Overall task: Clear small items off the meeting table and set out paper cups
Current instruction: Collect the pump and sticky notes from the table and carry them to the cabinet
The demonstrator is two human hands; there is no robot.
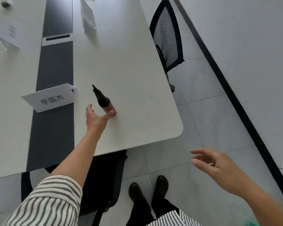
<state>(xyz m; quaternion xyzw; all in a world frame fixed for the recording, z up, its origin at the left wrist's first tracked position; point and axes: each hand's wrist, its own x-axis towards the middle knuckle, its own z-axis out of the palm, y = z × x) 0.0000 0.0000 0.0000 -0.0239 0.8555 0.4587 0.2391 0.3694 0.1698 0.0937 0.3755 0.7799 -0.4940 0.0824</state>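
A small bottle (103, 100) with a black pointed cap and a pinkish body stands on the white meeting table (129, 79) near its front right corner. My left hand (96, 117) reaches across the table to it, fingers spread, with the thumb touching the bottle's base; the hand is not closed around it. My right hand (216, 165) hovers open over the floor, to the right of the table, holding nothing. No paper cups are in view.
A folded white name card (51, 98) stands left of the bottle on the table's dark centre strip (54, 66). More name cards (9, 36) and a clear stand (88, 15) sit farther back. A black mesh chair (167, 35) stands at the right edge, another (104, 176) below the table's near end.
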